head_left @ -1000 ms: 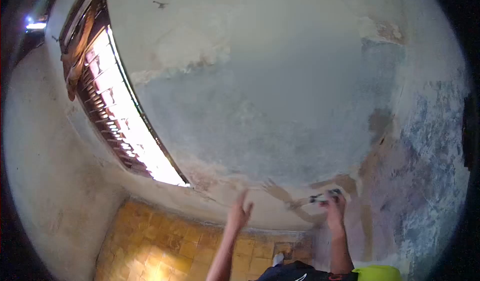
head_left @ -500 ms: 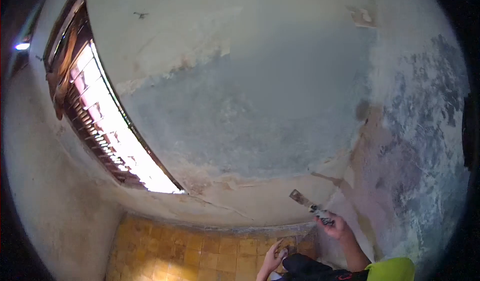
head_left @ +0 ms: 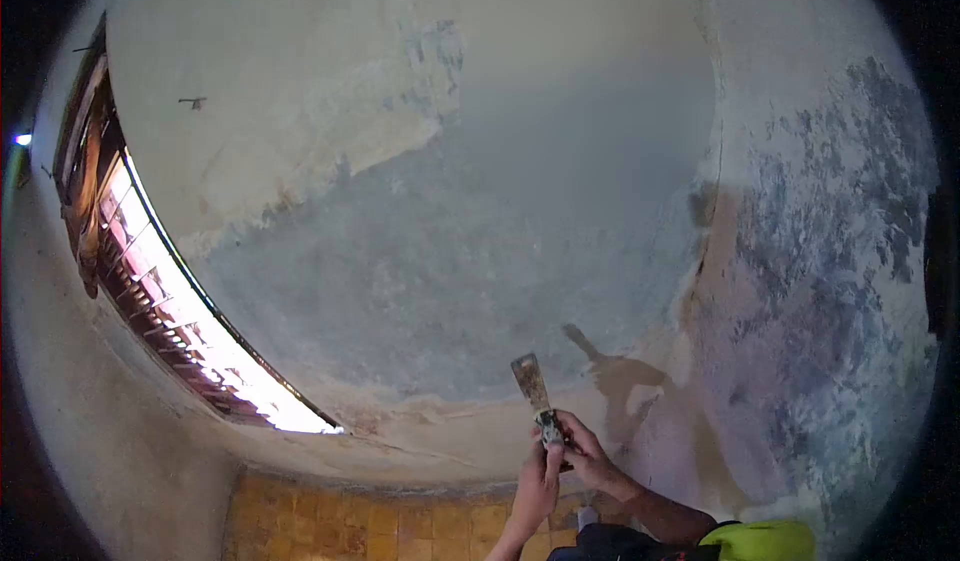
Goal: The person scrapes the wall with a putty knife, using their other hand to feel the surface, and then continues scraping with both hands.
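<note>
A putty knife (head_left: 530,379) with a stained, flat metal blade points up and to the left, in front of the wall (head_left: 440,261). My right hand (head_left: 592,458) is closed round its dark, smeared handle from the right. From below, my left hand (head_left: 537,481) also grips the handle, its thumb lying along it. The two hands are together at the handle, which their fingers partly hide. The blade appears apart from the wall. A shadow of the knife and hands (head_left: 625,386) falls on the wall to the right.
The wall has a big grey patch with pale, worn plaster around it. At the left is a bright barred window (head_left: 200,311). Peeling blue and white paint (head_left: 830,261) covers the right wall. Yellow-brown floor tiles (head_left: 350,531) lie below.
My right hand has carried the putty knife left, turning the blade more upright. My left hand has risen from near the floor area and taken hold of the handle. The view has shifted.
</note>
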Available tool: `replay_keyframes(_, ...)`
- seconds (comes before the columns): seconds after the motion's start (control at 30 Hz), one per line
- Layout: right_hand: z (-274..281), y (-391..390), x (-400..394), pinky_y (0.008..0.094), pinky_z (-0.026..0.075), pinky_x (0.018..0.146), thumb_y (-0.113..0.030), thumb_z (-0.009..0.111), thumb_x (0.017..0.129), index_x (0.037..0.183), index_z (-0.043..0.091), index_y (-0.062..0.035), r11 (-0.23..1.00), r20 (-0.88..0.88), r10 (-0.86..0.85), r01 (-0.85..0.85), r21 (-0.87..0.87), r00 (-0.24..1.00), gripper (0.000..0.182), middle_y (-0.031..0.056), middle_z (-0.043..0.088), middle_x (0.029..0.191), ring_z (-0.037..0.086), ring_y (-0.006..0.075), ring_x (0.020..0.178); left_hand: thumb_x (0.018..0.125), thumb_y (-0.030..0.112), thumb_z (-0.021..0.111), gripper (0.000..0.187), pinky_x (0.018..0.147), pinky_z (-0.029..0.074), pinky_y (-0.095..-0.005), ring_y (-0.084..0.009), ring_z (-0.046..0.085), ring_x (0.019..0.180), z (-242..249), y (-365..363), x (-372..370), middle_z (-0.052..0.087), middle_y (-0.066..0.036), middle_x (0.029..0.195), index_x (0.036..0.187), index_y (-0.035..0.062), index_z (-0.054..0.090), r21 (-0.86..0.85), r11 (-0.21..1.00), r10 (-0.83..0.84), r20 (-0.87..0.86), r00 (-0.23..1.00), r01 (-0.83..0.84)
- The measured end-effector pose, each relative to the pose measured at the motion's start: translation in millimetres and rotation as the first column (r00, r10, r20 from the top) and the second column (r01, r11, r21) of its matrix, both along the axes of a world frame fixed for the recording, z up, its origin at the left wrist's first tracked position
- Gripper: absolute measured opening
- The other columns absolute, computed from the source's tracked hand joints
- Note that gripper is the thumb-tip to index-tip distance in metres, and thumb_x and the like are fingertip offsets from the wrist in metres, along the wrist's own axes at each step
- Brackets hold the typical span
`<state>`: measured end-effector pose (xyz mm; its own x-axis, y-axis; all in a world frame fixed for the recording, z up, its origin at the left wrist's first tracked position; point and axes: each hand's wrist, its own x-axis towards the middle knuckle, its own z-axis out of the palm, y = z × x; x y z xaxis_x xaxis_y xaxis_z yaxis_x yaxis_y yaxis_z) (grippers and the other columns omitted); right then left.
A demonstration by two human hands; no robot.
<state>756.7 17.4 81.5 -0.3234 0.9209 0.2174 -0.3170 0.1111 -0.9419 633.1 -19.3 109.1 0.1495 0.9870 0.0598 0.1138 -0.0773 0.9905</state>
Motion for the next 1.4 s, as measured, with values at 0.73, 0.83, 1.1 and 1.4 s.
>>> replay_keyframes(0.73,350,180,40,0.0255,0.047,0.048,-0.033,0.050,0.092,0.094,0.060,-0.0036,0.751,-0.004,-0.459,0.391,0.533,0.888,0.032,0.0064,0.061,0.069,0.059,0.0135,0.055,0.094,0.042,0.039,0.035,0.052,0.044,-0.0276,-0.0154,0.054,0.059,268,183,53,0.052,-0.002,0.072,0.093,0.0079,0.048,0.303,0.884,-0.456,0.390,0.800,0.356)
replay_keyframes(0.83,364,180,35,0.0257,0.043,0.043,-0.036,0.052,0.090,0.085,0.062,-0.0037,0.694,0.008,-0.613,0.533,0.484,0.790,0.034,0.0060,0.061,0.063,0.057,0.0128,0.050,0.095,0.043,0.038,0.035,0.045,0.040,-0.0251,-0.0122,0.049,0.053,289,191,53,0.049,0.000,0.069,0.089,0.0100,0.047,0.274,0.873,-0.486,0.441,0.755,0.402)
replay_keyframes(1.1,372,201,26,0.0294,0.042,0.041,-0.033,0.053,0.087,0.077,0.065,-0.0011,0.637,0.018,-0.663,0.551,0.539,0.748,0.036,0.0086,0.062,0.061,0.056,0.0137,0.047,0.097,0.046,0.035,0.037,0.038,0.030,-0.0229,-0.0063,0.036,0.045,296,187,57,0.037,0.005,0.061,0.080,0.0140,0.040,0.243,0.895,-0.445,0.530,0.721,0.374)
replay_keyframes(1.4,397,200,21,0.0316,0.042,0.050,-0.039,0.062,0.084,0.069,0.061,-0.0009,0.614,0.036,-0.738,0.649,0.449,0.674,0.040,0.0067,0.057,0.061,0.052,0.0145,0.053,0.098,0.038,0.034,0.034,0.038,0.027,-0.0260,-0.0087,0.035,0.043,304,218,64,0.038,0.004,0.059,0.078,0.0107,0.041,0.527,0.824,-0.405,0.291,0.867,0.208)
